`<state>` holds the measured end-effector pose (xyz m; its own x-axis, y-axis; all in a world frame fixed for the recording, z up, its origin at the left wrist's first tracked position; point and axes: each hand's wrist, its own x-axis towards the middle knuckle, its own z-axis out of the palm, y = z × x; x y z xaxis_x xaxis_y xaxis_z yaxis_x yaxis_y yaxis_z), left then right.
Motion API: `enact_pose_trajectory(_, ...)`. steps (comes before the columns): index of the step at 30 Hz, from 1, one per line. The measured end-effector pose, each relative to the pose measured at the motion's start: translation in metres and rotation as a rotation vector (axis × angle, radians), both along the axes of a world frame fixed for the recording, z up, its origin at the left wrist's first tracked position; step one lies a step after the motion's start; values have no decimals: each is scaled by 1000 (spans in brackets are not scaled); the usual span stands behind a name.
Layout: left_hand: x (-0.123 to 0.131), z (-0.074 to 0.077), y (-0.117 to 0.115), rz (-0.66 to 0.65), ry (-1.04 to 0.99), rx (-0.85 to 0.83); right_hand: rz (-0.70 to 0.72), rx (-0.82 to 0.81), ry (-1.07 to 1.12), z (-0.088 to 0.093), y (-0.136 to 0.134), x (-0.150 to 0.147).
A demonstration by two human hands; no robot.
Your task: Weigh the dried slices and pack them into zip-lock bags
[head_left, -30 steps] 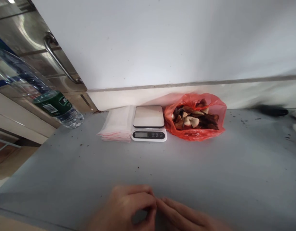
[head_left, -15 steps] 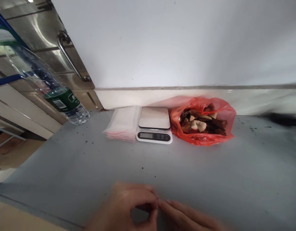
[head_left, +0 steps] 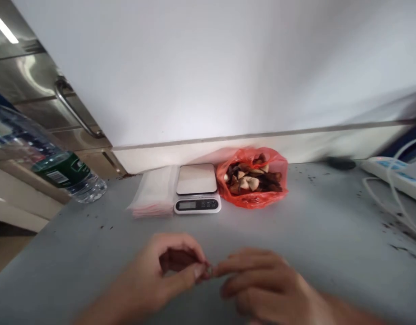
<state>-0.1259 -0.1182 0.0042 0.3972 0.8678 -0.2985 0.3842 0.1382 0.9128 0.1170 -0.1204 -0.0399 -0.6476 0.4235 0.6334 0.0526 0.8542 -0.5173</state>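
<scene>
My left hand (head_left: pixel 167 271) and my right hand (head_left: pixel 262 284) meet low in the view, just above the grey table (head_left: pixel 330 234). The left thumb and fingers are pinched together, and the right fingertips press against them. Something tiny sits between the fingertips; it is too small and blurred to name. Behind the hands, against the wall, stand a small digital scale (head_left: pixel 197 187), a stack of clear zip bags (head_left: pixel 154 196) to its left, and an open red plastic bag (head_left: pixel 251 180) of brown and pale dried pieces to its right.
A clear water bottle (head_left: pixel 59 169) with a green label stands at the table's left edge, next to a steel cabinet door with a handle (head_left: pixel 74 110). A white power strip (head_left: pixel 394 174) with cables lies at the right. Dark crumbs dot the surface.
Both hands have risen further into view and stay pinched together. The camera has pulled back and turned right, so the power strip now shows and the scale looks smaller.
</scene>
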Motion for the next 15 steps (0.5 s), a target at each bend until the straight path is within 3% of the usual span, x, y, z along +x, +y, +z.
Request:
enact_pose_trajectory(1, 2, 7, 7, -5, 43, 67, -26, -26, 43, 4, 6, 0)
enact_pose_trajectory(4, 9, 28, 32, -24, 205, 298, -134, -22, -96, 25, 34, 4)
enact_pose_trajectory(10, 24, 62, 99, -55, 432, 601, -393, -180, -473, 96, 103, 22)
enact_pose_trajectory(13, 29, 66, 129, -63, 559, 575, -544, -252, -613, 123, 124, 34)
enact_pose_trajectory(15, 30, 64, 142, -73, 622, 536, -628, -280, -729, 131, 134, 42)
